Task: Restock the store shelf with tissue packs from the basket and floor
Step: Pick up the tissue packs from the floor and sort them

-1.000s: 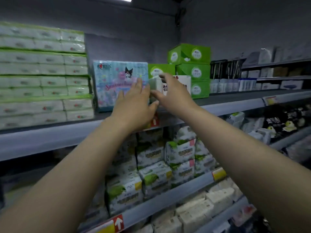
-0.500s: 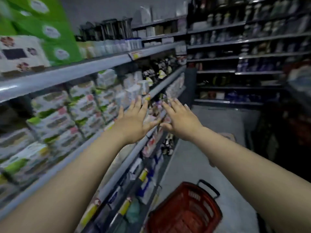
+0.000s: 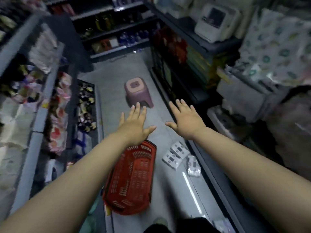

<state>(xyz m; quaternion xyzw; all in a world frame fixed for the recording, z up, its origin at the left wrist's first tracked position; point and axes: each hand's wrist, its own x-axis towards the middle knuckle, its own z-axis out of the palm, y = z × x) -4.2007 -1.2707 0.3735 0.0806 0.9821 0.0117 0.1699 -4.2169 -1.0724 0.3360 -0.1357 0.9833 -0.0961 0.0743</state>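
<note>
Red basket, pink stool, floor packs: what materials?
Red basket: rigid moulded plastic, slightly glossy, judging by its rows of slotted holes. Pink stool: likely one-piece moulded plastic, matte, with rounded edges. Floor packs: probably thin plastic film wrap, white and printed; blur leaves it open.

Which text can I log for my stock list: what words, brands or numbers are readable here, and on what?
None can be read.
White tissue packs on the floor: dark printed patches, too blurred.
White box on the right-hand shelf: dark panel, no legible words.
Red plastic basket: no lettering visible.
</note>
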